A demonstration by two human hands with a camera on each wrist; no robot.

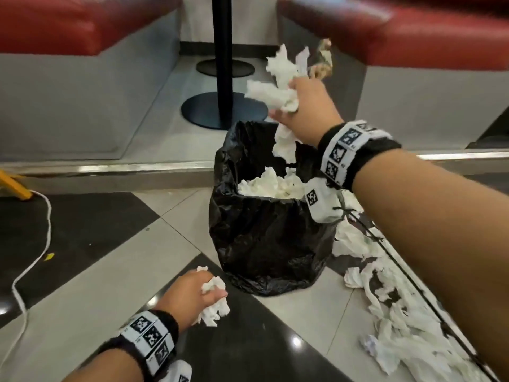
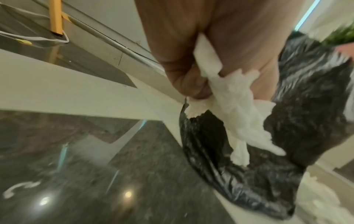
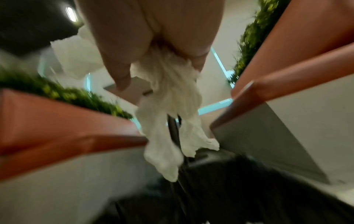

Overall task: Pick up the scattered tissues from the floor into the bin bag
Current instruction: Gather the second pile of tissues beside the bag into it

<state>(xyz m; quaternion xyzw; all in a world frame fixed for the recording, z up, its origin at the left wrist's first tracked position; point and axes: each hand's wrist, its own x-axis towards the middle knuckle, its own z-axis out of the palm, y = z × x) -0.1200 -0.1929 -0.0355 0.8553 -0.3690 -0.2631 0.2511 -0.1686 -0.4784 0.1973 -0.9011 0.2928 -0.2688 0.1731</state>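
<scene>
Both our hands grip tissues: left hand [image 1: 192,292] holds a wad [image 1: 213,306] low beside the bag [image 1: 261,238], right hand [image 1: 308,106] a bunch [image 1: 278,86] over its mouth. Bag partly filled; many tissues [image 1: 399,321] remain on the floor [image 1: 82,299] at right.

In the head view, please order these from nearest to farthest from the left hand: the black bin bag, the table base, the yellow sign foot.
From the left hand:
1. Black bin bag, just ahead and to the right.
2. Yellow sign foot, at the far left edge.
3. Table base, beyond the bag, on the raised step.
</scene>
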